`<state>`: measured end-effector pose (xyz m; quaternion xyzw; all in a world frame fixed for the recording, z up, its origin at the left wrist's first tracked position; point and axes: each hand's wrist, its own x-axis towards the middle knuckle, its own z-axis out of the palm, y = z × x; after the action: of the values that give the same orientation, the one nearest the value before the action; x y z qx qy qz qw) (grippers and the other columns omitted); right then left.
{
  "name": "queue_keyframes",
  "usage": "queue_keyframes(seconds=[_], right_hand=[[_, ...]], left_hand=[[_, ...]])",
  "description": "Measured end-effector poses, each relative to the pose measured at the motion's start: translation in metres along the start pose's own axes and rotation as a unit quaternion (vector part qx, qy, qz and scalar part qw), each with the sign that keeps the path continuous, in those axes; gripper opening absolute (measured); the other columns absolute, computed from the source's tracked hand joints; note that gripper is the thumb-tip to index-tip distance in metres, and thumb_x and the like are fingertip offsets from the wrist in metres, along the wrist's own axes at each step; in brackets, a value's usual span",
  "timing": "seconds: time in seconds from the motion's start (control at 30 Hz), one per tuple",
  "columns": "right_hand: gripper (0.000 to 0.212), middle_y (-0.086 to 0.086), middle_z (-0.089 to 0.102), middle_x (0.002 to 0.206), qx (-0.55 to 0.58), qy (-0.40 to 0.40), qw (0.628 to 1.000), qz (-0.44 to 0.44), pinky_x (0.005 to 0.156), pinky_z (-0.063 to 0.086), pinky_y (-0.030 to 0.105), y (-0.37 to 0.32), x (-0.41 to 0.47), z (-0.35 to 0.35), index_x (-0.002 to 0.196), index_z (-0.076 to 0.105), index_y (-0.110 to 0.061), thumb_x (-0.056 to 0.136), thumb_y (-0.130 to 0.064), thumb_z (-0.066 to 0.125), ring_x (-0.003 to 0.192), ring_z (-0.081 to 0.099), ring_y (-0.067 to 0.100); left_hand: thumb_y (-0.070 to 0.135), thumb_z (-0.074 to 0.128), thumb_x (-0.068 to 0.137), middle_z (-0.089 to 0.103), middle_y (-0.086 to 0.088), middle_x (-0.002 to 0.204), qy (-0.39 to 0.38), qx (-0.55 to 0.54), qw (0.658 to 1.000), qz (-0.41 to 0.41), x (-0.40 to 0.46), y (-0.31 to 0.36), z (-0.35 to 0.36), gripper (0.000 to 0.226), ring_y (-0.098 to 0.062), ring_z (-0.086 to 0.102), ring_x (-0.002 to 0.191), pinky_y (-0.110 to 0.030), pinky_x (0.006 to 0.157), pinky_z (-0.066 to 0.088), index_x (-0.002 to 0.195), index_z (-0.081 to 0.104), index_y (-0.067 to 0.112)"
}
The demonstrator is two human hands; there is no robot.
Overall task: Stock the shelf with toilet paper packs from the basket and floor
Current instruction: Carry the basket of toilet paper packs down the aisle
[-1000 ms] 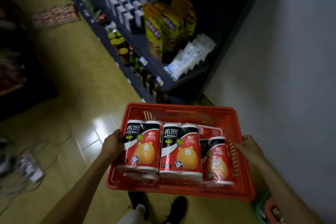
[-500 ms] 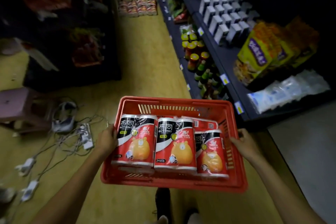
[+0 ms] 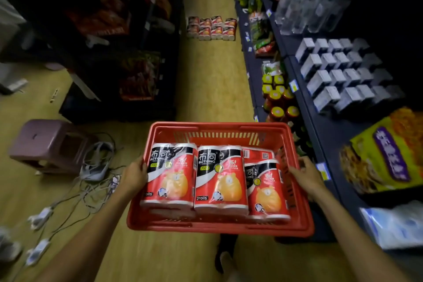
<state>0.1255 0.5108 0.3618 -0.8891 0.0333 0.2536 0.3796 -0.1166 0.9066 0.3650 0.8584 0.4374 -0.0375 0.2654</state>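
Aisle: dim shop floor (image 3: 206,98), shelf (image 3: 325,121) on the right.
Basket (image 3: 219,228): carried level, packs (image 3: 219,178) inside; more packs on the floor (image 3: 211,28) ahead.
Left hand (image 3: 134,175): curled on the rim.
Right hand (image 3: 305,173): same.
Tip: probably keep it level, walk on.

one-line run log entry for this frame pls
phase: carrying | left hand: grips basket left rim | right hand: grips right rim | packs: in basket | shelf: right
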Motion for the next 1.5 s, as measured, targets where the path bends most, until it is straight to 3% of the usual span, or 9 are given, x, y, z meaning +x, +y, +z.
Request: queue_keyframes(seconds=[0.27,0.4,0.47,0.67,0.77,1.03,1.13,1.4,1.5], right_hand=[[0.041,0.011,0.067,0.099,-0.061,-0.012,0.998,-0.022,0.072,0.049,0.034,-0.084,0.136,-0.009,0.118,0.052,-0.016,0.087,-0.039,0.066,0.087,0.066,0.030],[0.033,0.013,0.069,0.095,-0.059,-0.010,0.998,-0.031,0.062,0.045,0.031,-0.130,0.193,-0.006,0.108,0.052,-0.017,0.086,-0.036,0.067,0.074,0.063,0.023],[0.039,0.011,0.071,0.089,-0.057,0.002,0.998,-0.027,0.068,0.050,0.035,-0.149,0.223,-0.002,0.110,0.053,-0.023,0.080,-0.044,0.067,0.077,0.066,0.027],[0.031,0.006,0.063,0.084,-0.066,0.010,0.998,-0.018,0.069,0.048,0.035,-0.219,0.303,0.018,0.109,0.051,-0.017,0.086,-0.032,0.067,0.077,0.061,0.026],[0.028,0.001,0.061,0.069,-0.078,0.010,0.997,-0.015,0.057,0.041,0.029,-0.260,0.340,0.022,0.111,0.052,-0.016,0.088,-0.025,0.066,0.064,0.059,0.020],[0.024,0.008,0.063,0.077,-0.054,0.015,0.998,-0.018,0.050,0.044,0.020,-0.351,0.452,0.023,0.109,0.051,-0.013,0.090,-0.015,0.064,0.062,0.059,0.019],[0.026,0.010,0.067,0.082,-0.049,0.017,0.999,-0.018,0.064,0.052,0.032,-0.380,0.503,0.019,0.110,0.052,-0.015,0.088,-0.020,0.066,0.066,0.064,0.025],[0.024,0.011,0.068,0.101,-0.021,-0.004,0.999,-0.040,0.073,0.053,0.037,-0.456,0.638,0.012,0.105,0.052,-0.023,0.086,-0.025,0.067,0.085,0.065,0.028],[0.026,0.014,0.069,0.104,-0.031,-0.001,0.999,-0.040,0.084,0.055,0.048,-0.474,0.684,0.010,0.099,0.050,-0.028,0.081,-0.032,0.068,0.090,0.067,0.033]], left_hand=[[0.010,0.045,0.098,0.067,-0.022,0.113,0.004,-0.019,1.000,-0.011,0.121,0.061,-0.006,0.026,-0.042,0.062,0.099,-0.037,0.078,0.045,0.121,0.058,0.003],[0.011,0.046,0.098,0.069,-0.020,0.110,0.004,-0.034,0.999,-0.015,0.189,0.082,-0.014,0.024,-0.040,0.063,0.097,-0.037,0.080,0.047,0.117,0.059,0.006],[0.011,0.046,0.098,0.069,-0.021,0.110,0.000,-0.033,0.999,-0.015,0.226,0.091,-0.018,0.025,-0.041,0.063,0.100,-0.038,0.082,0.046,0.118,0.060,0.006],[0.014,0.046,0.098,0.068,-0.020,0.110,-0.020,-0.038,0.999,-0.011,0.341,0.116,-0.036,0.024,-0.041,0.063,0.100,-0.039,0.082,0.048,0.117,0.059,0.007],[0.012,0.046,0.097,0.069,-0.020,0.108,-0.023,-0.046,0.999,-0.002,0.398,0.131,-0.048,0.024,-0.040,0.063,0.099,-0.038,0.081,0.047,0.117,0.060,0.006],[0.011,0.044,0.098,0.068,-0.022,0.109,-0.015,-0.043,0.999,0.012,0.533,0.191,-0.069,0.027,-0.042,0.061,0.103,-0.034,0.080,0.043,0.118,0.060,0.005],[0.011,0.045,0.097,0.068,-0.023,0.110,-0.013,-0.031,0.999,0.016,0.581,0.216,-0.074,0.025,-0.044,0.060,0.103,-0.035,0.081,0.044,0.116,0.061,0.004],[0.011,0.043,0.099,0.067,-0.022,0.112,0.011,-0.039,0.999,-0.010,0.691,0.288,-0.084,0.026,-0.042,0.061,0.104,-0.032,0.080,0.043,0.119,0.059,0.004],[0.012,0.043,0.100,0.066,-0.022,0.113,0.016,-0.043,0.999,-0.015,0.724,0.309,-0.089,0.027,-0.042,0.061,0.104,-0.036,0.085,0.045,0.120,0.058,0.004]])
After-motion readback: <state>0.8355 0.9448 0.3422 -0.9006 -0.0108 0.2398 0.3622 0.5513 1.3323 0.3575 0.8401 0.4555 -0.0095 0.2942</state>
